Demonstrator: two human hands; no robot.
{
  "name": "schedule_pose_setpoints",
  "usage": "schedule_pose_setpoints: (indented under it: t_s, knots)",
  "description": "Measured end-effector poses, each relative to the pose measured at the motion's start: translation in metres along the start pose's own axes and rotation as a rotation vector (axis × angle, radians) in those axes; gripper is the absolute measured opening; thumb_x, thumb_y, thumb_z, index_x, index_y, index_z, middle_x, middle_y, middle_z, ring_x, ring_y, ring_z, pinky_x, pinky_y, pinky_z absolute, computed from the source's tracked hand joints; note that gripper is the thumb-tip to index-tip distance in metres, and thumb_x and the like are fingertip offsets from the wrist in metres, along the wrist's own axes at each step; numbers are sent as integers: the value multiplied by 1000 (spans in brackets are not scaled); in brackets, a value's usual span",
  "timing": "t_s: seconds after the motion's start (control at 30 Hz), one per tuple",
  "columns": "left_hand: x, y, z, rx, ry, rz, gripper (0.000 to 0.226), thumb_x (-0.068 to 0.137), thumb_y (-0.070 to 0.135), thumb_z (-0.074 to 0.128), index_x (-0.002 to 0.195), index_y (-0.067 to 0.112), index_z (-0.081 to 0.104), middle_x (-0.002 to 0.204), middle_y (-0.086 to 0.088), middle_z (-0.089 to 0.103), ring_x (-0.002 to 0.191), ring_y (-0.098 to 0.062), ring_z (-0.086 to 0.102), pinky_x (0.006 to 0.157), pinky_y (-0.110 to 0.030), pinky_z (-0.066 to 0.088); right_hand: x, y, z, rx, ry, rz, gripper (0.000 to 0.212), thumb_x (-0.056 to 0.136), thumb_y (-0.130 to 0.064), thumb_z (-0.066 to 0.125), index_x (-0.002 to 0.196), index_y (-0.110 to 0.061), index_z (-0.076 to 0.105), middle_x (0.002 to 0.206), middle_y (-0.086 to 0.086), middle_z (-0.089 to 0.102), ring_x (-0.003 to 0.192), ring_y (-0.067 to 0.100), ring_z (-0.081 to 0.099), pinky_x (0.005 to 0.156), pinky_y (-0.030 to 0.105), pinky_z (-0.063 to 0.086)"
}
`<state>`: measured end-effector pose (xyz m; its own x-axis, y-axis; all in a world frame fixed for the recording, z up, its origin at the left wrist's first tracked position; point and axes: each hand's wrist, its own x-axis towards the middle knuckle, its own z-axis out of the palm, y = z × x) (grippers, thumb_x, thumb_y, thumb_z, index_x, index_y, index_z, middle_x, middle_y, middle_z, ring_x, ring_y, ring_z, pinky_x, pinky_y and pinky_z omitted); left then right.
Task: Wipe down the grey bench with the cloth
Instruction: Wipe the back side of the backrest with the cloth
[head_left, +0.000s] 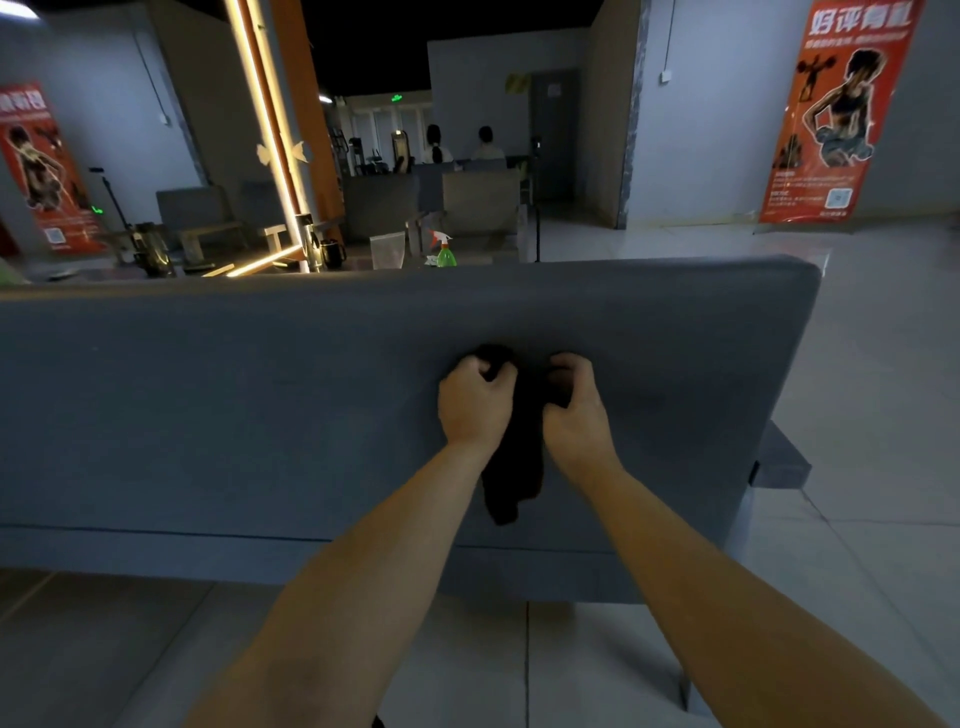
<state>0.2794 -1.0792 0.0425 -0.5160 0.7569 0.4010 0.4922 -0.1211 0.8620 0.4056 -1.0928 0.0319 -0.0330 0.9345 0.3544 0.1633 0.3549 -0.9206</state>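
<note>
Left hand (475, 397) and right hand (574, 402) both clenched on a black cloth (514, 467), cloth bunched against the back of the grey bench (260, 389), loose end hanging between the wrists

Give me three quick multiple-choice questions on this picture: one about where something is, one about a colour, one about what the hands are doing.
1. Where is the spray bottle?
A. Beyond the top edge of the grey bench
B. On the floor by the person's feet
C. Hanging on a wall

2. What colour is the cloth?
A. White
B. Black
C. Yellow

3. What are the left hand and right hand doing?
A. Both grip the cloth
B. Both lie flat and open
C. Both hang at the person's sides

Answers:
1 A: only its upper part shows above the bench's edge.
2 B: it hangs dark against the grey fabric.
3 A: both hands are curled round the bunched top of the cloth.
</note>
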Motion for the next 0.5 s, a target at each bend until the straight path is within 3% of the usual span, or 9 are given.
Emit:
schedule_pose_setpoints:
  t_s: [0.17, 0.33, 0.43, 0.5]
  knots:
    - [9, -8, -20, -5, 26, -64, 26, 91, 32, 68, 75, 13, 60, 66, 3, 59, 58, -8, 54, 54, -25, 36, 5, -5, 1, 48, -1, 38, 50, 90, 6, 52, 123, -32, 46, 126, -1, 54, 117, 13, 53, 88, 27, 44]
    - [5, -19, -40, -106, 101, -212, 25, 94, 35, 65, 82, 12, 62, 75, 3, 62, 66, -10, 57, 49, -19, 37, 9, -12, -2, 118, 6, 86, 42, 90, 3, 54, 118, -28, 47, 121, 0, 55, 107, 10, 54, 71, 18, 42]
    - [-4, -15, -44, -175, 91, -245, 31, 94, 40, 65, 87, 11, 63, 81, 0, 65, 75, -15, 61, 57, -26, 45, 1, -14, 3, 99, 18, 85, 47, 90, 0, 58, 125, -28, 44, 123, -1, 51, 115, 17, 51, 84, 26, 46]
    - [-14, -9, -44, -243, 23, -274, 35, 94, 47, 66, 103, 13, 66, 101, 0, 68, 90, -17, 64, 77, -32, 56, -12, -12, 5, 18, -6, 33, 56, 90, 0, 60, 135, -26, 41, 127, -3, 49, 120, 16, 49, 91, 27, 45]
